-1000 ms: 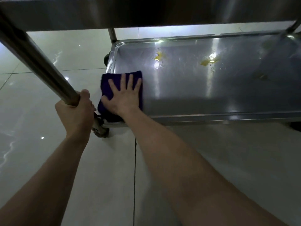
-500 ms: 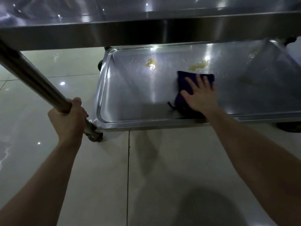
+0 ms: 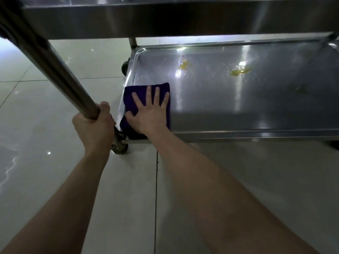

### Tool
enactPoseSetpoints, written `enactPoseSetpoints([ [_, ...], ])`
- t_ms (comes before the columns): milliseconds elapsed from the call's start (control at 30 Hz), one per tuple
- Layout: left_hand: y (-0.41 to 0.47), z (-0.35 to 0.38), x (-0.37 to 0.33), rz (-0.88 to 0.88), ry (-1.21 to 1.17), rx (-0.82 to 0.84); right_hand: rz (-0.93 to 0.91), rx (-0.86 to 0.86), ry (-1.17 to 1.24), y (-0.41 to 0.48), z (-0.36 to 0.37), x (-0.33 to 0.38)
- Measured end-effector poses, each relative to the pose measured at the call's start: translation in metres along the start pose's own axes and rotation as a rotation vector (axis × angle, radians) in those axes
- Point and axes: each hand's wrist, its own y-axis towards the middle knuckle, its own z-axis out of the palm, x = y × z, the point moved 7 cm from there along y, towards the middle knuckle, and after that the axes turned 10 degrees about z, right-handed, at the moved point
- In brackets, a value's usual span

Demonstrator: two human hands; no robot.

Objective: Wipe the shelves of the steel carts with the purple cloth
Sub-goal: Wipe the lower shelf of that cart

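Note:
The folded purple cloth [image 3: 136,93] lies in the near left corner of the steel cart's bottom shelf [image 3: 256,114]. My right hand [image 3: 149,112] presses flat on the cloth with its fingers spread. Two yellow smears, one [image 3: 184,66] left of centre and one [image 3: 240,71] further right, mark the far part of the shelf. My left hand [image 3: 93,128] grips the cart's steel corner post [image 3: 47,59] just above its foot.
The cart's upper shelf [image 3: 183,17] overhangs the top of the view. A black caster [image 3: 125,67] shows at the far left corner, another fitting [image 3: 119,146] below my left hand. Glossy pale floor tiles [image 3: 45,162] surround the cart.
My right hand has slid the cloth from the shelf's middle, near the right smear, back to the near left corner. My left hand keeps its grip on the post.

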Motion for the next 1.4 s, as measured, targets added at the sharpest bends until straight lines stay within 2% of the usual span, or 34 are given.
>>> enactPoseSetpoints([
  [167,0.000,0.000,-0.005,-0.016,0.046,0.074,-0.107,0.013,0.081,-0.015,-0.004,-0.040],
  [333,-0.001,-0.004,-0.007,-0.058,0.092,0.069,0.022,-0.021,0.088,-0.033,-0.011,-0.175],
  [433,-0.019,-0.013,-0.006,-0.133,0.194,-0.064,0.127,-0.007,0.088,-0.046,-0.017,-0.263],
  [500,-0.055,-0.014,-0.014,-0.154,0.316,-0.235,0.143,-0.013,0.082,-0.053,-0.020,-0.285],
  [533,-0.079,-0.004,-0.022,-0.105,0.350,-0.246,0.140,-0.016,0.079,-0.054,-0.021,-0.286],
  [633,-0.141,0.052,-0.053,0.142,0.382,-0.032,0.135,-0.018,0.083,-0.055,-0.022,-0.278],
  [733,-0.173,0.133,-0.069,0.433,0.539,0.430,0.118,-0.017,0.088,-0.054,-0.023,-0.278],
  [767,-0.181,0.158,-0.067,0.436,0.569,0.590,0.109,-0.018,0.082,-0.054,-0.022,-0.279],
  [833,-0.188,0.192,-0.062,0.331,0.591,0.770,0.086,-0.022,0.075,-0.055,-0.022,-0.279],
  [933,-0.191,0.222,-0.055,0.267,0.702,0.857,0.042,-0.032,0.108,-0.057,-0.025,-0.291],
  [1067,-0.190,0.242,-0.050,0.255,0.853,0.897,0.056,-0.023,0.131,-0.057,-0.031,-0.345],
  [1200,-0.200,0.260,-0.053,0.297,1.113,1.016,0.116,-0.009,0.118,-0.058,-0.039,-0.434],
  [1300,-0.216,0.286,-0.056,0.193,1.264,1.141,0.210,-0.024,0.097,-0.063,-0.048,-0.510],
  [1400,-0.221,0.307,-0.060,0.082,1.245,1.173,0.322,0.003,0.100,-0.068,-0.054,-0.591],
])
